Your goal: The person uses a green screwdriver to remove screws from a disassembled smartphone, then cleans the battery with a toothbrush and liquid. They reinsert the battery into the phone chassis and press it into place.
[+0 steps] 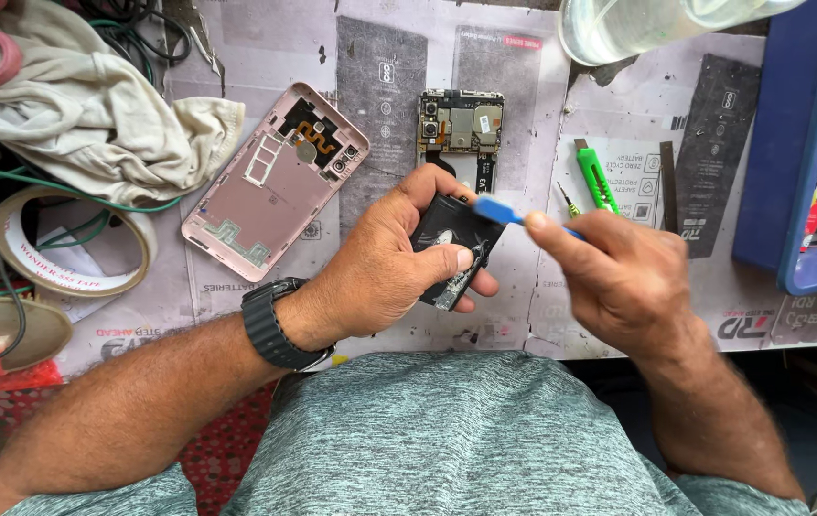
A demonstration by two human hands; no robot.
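My left hand (385, 263) grips a black phone battery (453, 234), bent and partly lifted from the opened phone body (461, 122) lying on the bench. My right hand (619, 272) pinches a blue flat pry tool (496, 210) whose tip touches the upper edge of the battery. A black watch sits on my left wrist. The lower part of the phone is hidden under the battery and my fingers.
A pink phone back cover (270, 182) lies to the left. A green utility knife (598, 177) and a small screwdriver (569, 199) lie to the right. Tape roll (69, 244), cloth (93, 110), blue tray (800, 143) and clear container (638, 24) surround the work area.
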